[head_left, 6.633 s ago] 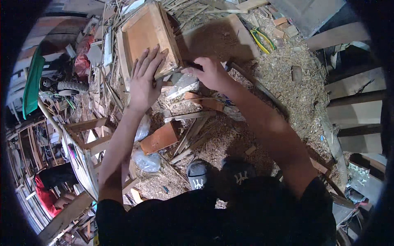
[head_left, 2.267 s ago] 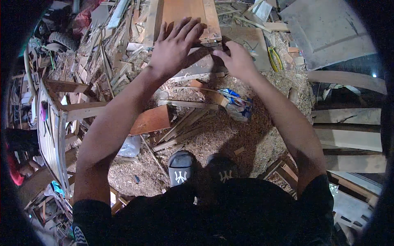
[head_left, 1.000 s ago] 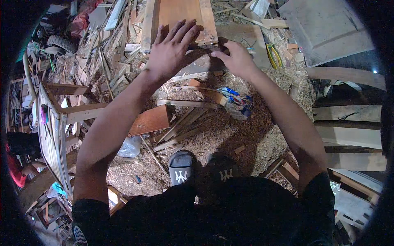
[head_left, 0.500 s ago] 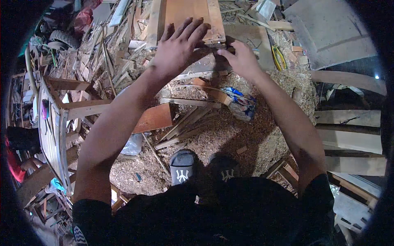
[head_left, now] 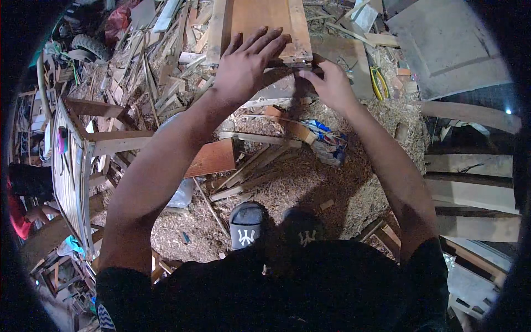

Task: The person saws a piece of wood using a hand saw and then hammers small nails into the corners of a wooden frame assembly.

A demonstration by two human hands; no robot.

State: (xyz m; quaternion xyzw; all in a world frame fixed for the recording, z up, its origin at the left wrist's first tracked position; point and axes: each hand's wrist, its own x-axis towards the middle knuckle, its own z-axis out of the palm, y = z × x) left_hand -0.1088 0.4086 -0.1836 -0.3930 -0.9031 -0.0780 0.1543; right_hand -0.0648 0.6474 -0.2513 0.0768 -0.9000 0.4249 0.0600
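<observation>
The wooden board [head_left: 265, 22] runs off the top edge, and the right hand [head_left: 332, 83] perhaps pinches something hidden.

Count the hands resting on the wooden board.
2. The left hand lies flat, palm down, on the wooden board near its close edge. The right hand grips the board's near right corner. Anything under its fingers is hidden.

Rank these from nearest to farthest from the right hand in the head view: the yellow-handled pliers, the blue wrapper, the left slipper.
From the right hand:
1. Yellow-handled pliers, just to its right on the sawdust.
2. Blue wrapper, below it, by the forearm.
3. Left slipper, far below, near the person's body.
</observation>
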